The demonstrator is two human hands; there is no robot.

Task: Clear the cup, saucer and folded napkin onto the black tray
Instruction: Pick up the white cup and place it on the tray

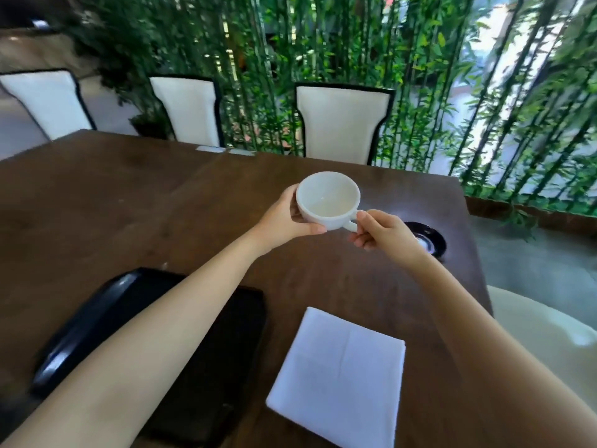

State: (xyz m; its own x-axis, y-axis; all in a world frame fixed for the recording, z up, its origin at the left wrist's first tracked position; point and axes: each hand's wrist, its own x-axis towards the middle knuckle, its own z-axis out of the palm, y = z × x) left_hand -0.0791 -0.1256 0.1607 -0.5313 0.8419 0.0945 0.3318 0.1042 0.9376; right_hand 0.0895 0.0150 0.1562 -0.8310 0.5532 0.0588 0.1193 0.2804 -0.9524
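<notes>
An empty white cup (pixel 327 199) is held in the air above the middle of the brown table (pixel 129 195). My left hand (pixel 284 218) cups its left side and bottom. My right hand (pixel 384 232) pinches its handle from the right. A black saucer (pixel 429 239) rests on the table behind my right hand, partly hidden by it. The folded white napkin (pixel 339 373) lies flat near the front edge. The black tray (pixel 97 321) sits at the front left, with my left forearm crossing over it.
Three white chairs with black trim (pixel 342 121) stand along the far side of the table. A wall of green bamboo (pixel 323 43) rises behind them. Another pale chair seat (pixel 546 328) is at the right. The table's right edge runs close to the saucer.
</notes>
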